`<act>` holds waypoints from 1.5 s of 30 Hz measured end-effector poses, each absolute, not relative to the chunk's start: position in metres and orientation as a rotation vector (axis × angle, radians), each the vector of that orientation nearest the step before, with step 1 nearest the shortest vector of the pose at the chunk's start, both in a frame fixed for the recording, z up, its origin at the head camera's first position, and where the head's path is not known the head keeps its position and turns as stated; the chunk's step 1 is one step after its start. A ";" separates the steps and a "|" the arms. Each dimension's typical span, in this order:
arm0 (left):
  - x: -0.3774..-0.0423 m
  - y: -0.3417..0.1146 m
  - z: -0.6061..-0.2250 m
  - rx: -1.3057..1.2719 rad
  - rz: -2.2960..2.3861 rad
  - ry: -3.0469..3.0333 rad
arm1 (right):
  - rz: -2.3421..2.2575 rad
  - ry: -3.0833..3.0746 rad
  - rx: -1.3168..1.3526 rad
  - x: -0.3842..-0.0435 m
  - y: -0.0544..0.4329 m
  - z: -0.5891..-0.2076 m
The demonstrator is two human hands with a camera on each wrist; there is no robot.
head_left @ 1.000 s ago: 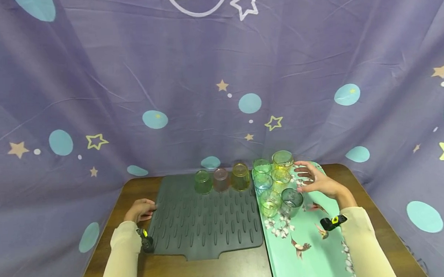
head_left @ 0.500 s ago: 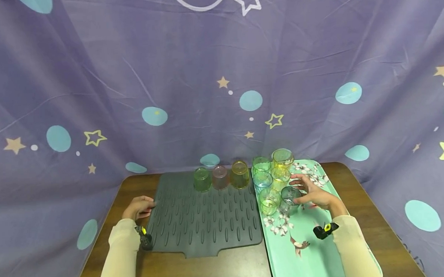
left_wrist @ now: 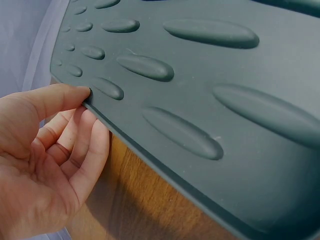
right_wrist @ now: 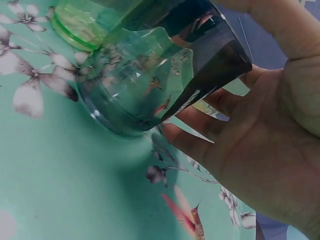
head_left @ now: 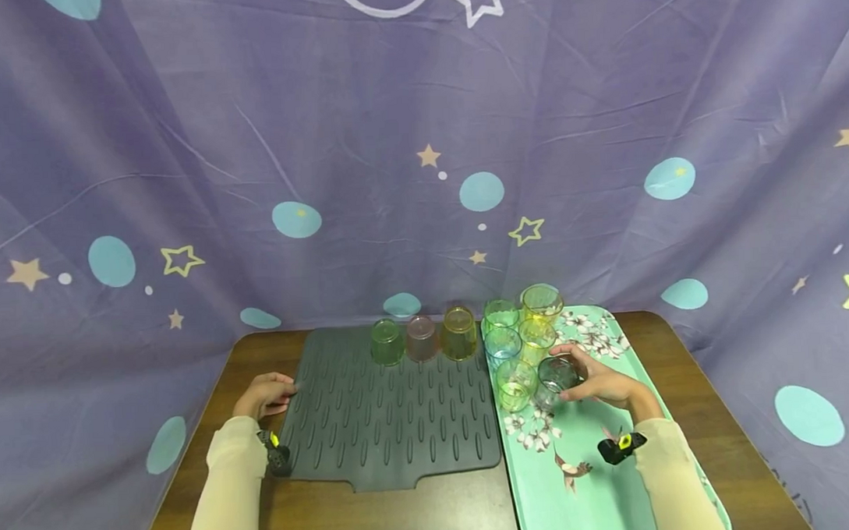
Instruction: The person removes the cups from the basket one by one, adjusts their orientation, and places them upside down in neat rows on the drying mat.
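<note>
My left hand [head_left: 267,394] pinches the left edge of a dark grey ribbed mat [head_left: 395,430]; in the left wrist view the thumb lies on top and the other fingers are at the edge's underside. On the green flowered tray [head_left: 580,509], my right hand [head_left: 600,380] holds a smoky grey drinking glass [head_left: 555,379] by its right side, thumb in front and fingers round the back. The glass [right_wrist: 135,85] stands mouth up, its base at the tray in the right wrist view. A yellow-green glass [head_left: 515,386] is close to its left.
Behind it on the tray stand a blue glass [head_left: 503,346], a green glass [head_left: 500,315] and two yellow ones. At the mat's back edge, green [head_left: 387,344], pink [head_left: 422,339] and yellow [head_left: 459,335] glasses stand upside down in a row. A patterned curtain [head_left: 364,142] hangs behind the table.
My right hand has come left and toward me from the tray's back right, and its fingers have closed round the grey glass. The left hand stays at the mat's edge.
</note>
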State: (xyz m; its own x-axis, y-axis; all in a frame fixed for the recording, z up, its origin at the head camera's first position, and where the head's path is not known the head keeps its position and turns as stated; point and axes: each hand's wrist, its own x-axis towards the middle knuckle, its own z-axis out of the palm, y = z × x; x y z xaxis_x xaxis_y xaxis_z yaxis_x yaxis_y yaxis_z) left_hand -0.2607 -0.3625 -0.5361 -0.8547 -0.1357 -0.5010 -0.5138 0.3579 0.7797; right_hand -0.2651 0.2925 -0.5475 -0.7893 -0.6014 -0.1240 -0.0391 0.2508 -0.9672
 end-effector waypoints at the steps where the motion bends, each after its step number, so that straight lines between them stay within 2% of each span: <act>1: -0.260 -0.363 -0.535 -0.571 1.496 2.275 | -1.562 2.042 -0.586 -0.265 0.292 -0.548; 10: -0.253 -0.373 -0.534 -0.572 1.507 2.288 | -1.600 1.930 -0.554 -0.266 0.279 -0.557; 24: -0.257 -0.362 -0.542 -0.547 1.551 2.274 | -1.578 1.996 -0.476 -0.251 0.292 -0.564; 32: -0.257 -0.361 -0.538 -0.564 1.514 2.296 | -1.669 1.956 -0.558 -0.257 0.292 -0.568; 45: -0.261 -0.363 -0.538 -0.541 1.508 2.285 | -1.778 2.018 -0.500 -0.254 0.299 -0.559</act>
